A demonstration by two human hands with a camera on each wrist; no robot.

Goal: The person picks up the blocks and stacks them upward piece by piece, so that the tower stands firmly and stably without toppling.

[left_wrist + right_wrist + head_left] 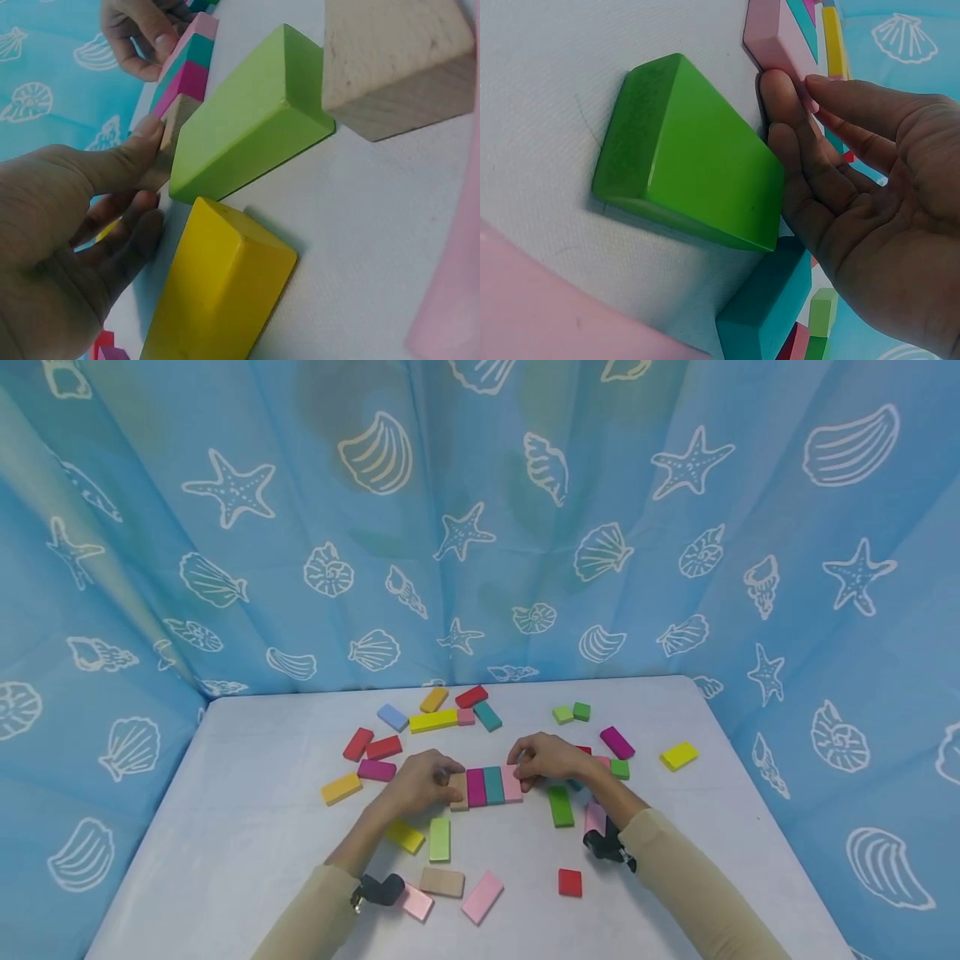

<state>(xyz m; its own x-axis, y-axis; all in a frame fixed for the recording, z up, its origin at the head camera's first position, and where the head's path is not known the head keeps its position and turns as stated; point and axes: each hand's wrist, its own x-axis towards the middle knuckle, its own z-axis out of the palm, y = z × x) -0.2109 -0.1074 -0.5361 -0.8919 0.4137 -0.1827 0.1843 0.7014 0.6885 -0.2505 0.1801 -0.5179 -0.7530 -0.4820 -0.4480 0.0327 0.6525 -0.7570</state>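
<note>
Four rectangular blocks lie side by side in a row at the middle of the table: a natural wood block (459, 792), a magenta block (477, 787), a teal block (493, 785) and a pink block (512, 783). My left hand (422, 787) grips the wood block at the row's left end, thumb at its near side in the left wrist view. At the opposite end, my right hand (549, 757) holds the pink block, its thumb and fingers around the outer edge in the right wrist view. Part of each grip is hidden.
Near the left hand lie a yellow block (405, 837) and a light green block (440, 839). A green block (560, 806) lies just below the right hand. Loose coloured blocks are scattered around, including a red one (570, 882) in front. A blue curtain (480, 527) stands behind the table.
</note>
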